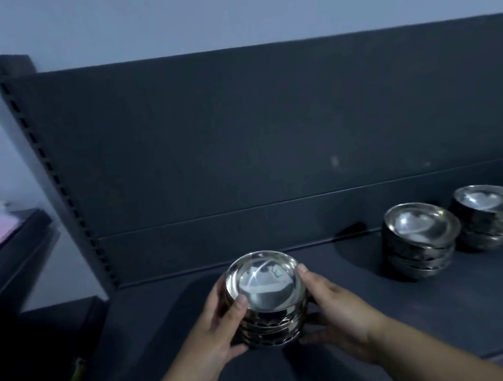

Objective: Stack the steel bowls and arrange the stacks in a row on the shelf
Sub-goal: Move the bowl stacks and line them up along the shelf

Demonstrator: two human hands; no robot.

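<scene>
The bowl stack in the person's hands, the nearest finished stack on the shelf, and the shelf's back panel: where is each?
Held bowl stack point(264, 282): head view, inside of top bowl.
Nearest finished stack point(419, 226): head view, inside of top bowl.
Back panel point(265, 122): head view, bare middle.

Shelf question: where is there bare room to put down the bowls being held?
The shelf is bare between the held stack and the nearest standing stack, also left of the left hand. The right end is crowded with stacks.
</scene>
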